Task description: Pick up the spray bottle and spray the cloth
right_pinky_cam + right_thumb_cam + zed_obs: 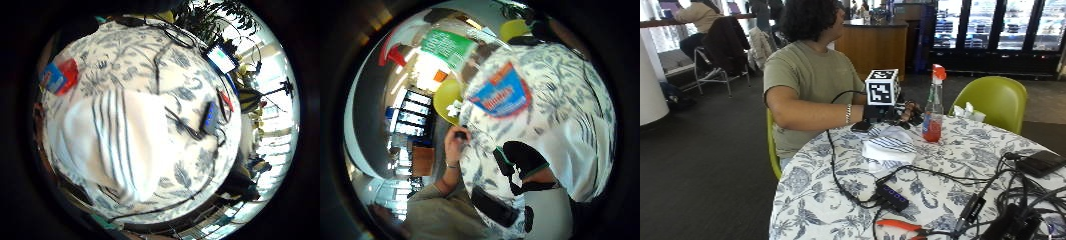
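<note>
A clear spray bottle (932, 112) with red liquid and a red trigger stands upright on the round floral table (840, 200), near its far edge. A white cloth with dark stripes (889, 145) lies crumpled just in front of it. My gloved right hand (885, 114) hovers above the cloth's far side, left of the bottle and apart from it, holding nothing. The cloth (112, 145) spreads below the palm, and the bottle (60, 76) lies off to one side. Its blue and red label (502, 95) looms close in the thumb side view. The bare hand (454, 145) rests at the table's edge.
A black hub (891, 196) with cables sits in the table's middle, with orange-handled pliers (901, 225) near the front edge. Dark devices (1043, 162) and tangled cables crowd the right side. A green chair (993, 97) stands behind the table.
</note>
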{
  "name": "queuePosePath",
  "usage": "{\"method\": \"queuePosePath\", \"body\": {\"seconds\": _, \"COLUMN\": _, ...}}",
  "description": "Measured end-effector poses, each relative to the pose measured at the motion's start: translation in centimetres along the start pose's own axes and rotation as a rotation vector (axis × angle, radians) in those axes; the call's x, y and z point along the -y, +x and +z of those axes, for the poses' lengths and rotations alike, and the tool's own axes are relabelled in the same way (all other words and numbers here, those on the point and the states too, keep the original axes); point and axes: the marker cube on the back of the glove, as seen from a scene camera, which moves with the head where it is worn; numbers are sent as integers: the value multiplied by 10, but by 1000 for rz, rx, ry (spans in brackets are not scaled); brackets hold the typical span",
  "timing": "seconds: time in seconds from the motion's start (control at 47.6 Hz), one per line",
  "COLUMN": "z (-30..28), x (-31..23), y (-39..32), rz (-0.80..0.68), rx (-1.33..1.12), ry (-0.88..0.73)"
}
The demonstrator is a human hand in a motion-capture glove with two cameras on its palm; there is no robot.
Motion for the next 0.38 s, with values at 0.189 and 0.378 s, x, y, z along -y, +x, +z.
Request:
{"method": "queuePosePath", "body": {"seconds": 0.189, "z": -7, "x": -48, "y": 14, "rz": 27, "rx": -92, "ry": -93}}
{"method": "queuePosePath", "body": {"seconds": 0.378, "z": -12, "x": -83, "y": 19, "rz": 14, "rx": -14, "ry": -129}}
